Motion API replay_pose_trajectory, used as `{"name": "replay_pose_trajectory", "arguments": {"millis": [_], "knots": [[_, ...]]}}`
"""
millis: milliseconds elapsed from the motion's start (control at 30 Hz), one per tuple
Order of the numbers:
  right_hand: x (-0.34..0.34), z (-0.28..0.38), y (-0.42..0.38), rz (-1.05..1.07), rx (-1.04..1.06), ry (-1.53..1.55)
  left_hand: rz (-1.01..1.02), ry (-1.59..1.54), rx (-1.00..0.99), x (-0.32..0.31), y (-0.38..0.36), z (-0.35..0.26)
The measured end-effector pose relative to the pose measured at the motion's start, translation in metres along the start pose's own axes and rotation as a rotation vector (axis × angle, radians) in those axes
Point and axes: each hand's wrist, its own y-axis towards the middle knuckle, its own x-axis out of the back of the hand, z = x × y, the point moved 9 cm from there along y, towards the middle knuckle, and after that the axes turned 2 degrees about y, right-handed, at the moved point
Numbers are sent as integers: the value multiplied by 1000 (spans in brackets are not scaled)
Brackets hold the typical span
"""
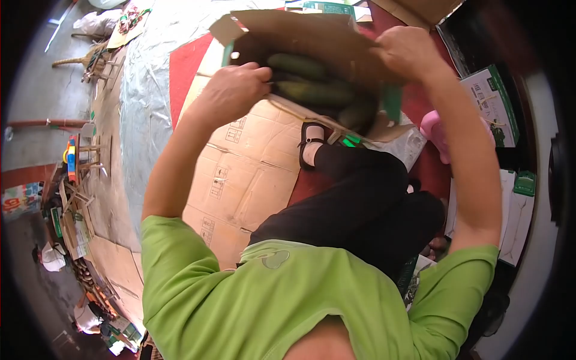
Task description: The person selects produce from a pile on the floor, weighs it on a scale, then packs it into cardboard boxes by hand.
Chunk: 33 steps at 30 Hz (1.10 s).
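Observation:
An open cardboard box (294, 29) is held up in front of me, tilted so that its inside faces me. Several dark green, oblong fruits or vegetables (315, 92) lie in it; blur and shadow hide their exact kind. My left hand (237, 90) is closed on the box's left edge, fingers curled over the rim. At the right, my right hand (407, 53) grips an upper flap of the same box, with its fingertips partly hidden.
Flattened cardboard (234, 180) covers the floor by my legs, with clear plastic sheeting (147, 90) to its left. A pink plastic item (437, 135) and a white-and-green carton (492, 99) stand at the right. Small wooden stools (93, 156) are at the far left.

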Motion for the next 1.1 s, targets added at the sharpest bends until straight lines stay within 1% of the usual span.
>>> {"name": "replay_pose_trajectory", "arguments": {"millis": [33,100,133,167,200,233,267,300,333,367,400,433,467,500,533,567,600,633,667,700,767,833,867,900,933,967,1000,1033,1067,1100], "knots": [[3,22,6,-34,19,56,-2,1,6,1,-18,6],[0,68,17,26,59,98,161,33,210,-15,-57,34],[-10,92,26,6,139,62,166,42,280,-13,-79,41],[-25,108,36,-1,72,113,157,44,320,-12,-97,46],[-19,135,33,125,148,162,240,111,239,-24,-117,50],[-25,160,32,171,204,187,250,22,409,-20,-135,57],[-38,182,39,178,168,366,208,46,427,-29,-161,65],[-57,217,49,176,208,434,324,70,462,-43,-189,73],[-43,236,34,202,229,471,293,98,426,-55,-222,78],[-68,278,49,194,283,398,362,92,462,-60,-245,79],[-92,312,58,205,271,516,284,76,419,-76,-281,89],[-87,332,41,278,322,416,248,71,438,-86,-307,90],[-88,349,28,274,326,475,376,29,540,-91,-316,81],[-107,376,25,273,326,527,377,-41,541,-110,-341,80],[-112,386,18,254,247,700,477,-84,564,-140,-373,88],[-108,398,14,370,227,749,568,42,373,-169,-417,106],[-95,409,15,246,342,759,562,37,333,-170,-393,101],[-84,387,7,252,308,758,536,28,358,-166,-378,101],[-63,360,4,220,260,831,512,22,384,-161,-365,102],[-46,334,0,180,217,900,486,19,415,-144,-344,94],[-42,281,2,99,73,919,429,11,474,-102,-296,71],[-39,212,-18,-39,-129,867,378,2,530,-54,-252,41],[-38,172,-35,-191,-180,944,352,-1,563,-32,-235,28],[-32,129,-60,-350,-215,946,325,0,595,-15,-221,21],[-30,84,-110,-612,-285,1232,297,-4,628,1,-207,13],[-25,53,-145,-563,-377,640,269,-13,661,12,-198,5],[-30,12,-200,-642,-529,916,167,-59,525,11,-175,-4],[-29,-16,-260,-843,-656,757,196,-198,541,2,-157,-4],[-47,-44,-320,-905,-840,884,169,-207,437,-2,-135,-10],[-52,-59,-380,-829,-1011,805,145,-214,331,-7,-114,-19]]}}
